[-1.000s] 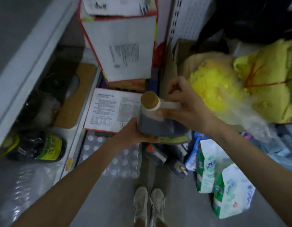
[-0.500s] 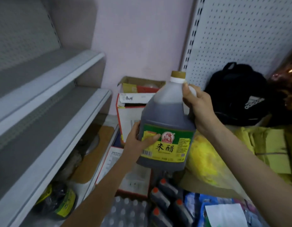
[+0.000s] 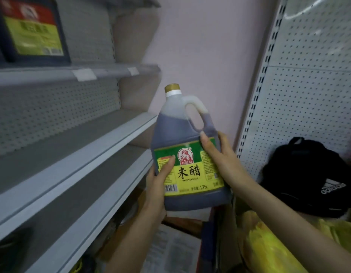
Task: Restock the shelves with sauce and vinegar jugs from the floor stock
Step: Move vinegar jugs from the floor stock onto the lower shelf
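A rice vinegar jug (image 3: 187, 138) with dark liquid, a gold cap and a green-and-yellow label is held upright in the air beside the grey shelves (image 3: 76, 146), at the height of the middle boards. My left hand (image 3: 161, 186) grips its lower left side, thumb on the label. My right hand (image 3: 220, 156) grips the right side below the handle, fingers curled round it. Another dark jug (image 3: 31, 30) with a red-and-yellow label stands on the top shelf at the far left.
A pink wall (image 3: 206, 56) closes the corner behind the jug. A white pegboard panel (image 3: 308, 85) stands at the right, with a black backpack (image 3: 308, 180) and yellow bags (image 3: 269, 245) below it. Cartons (image 3: 176, 249) lie on the floor under the jug.
The jug has gone from floor level up to shelf height. My right hand has left the handle and now grips the jug's side. The view has tilted upward.
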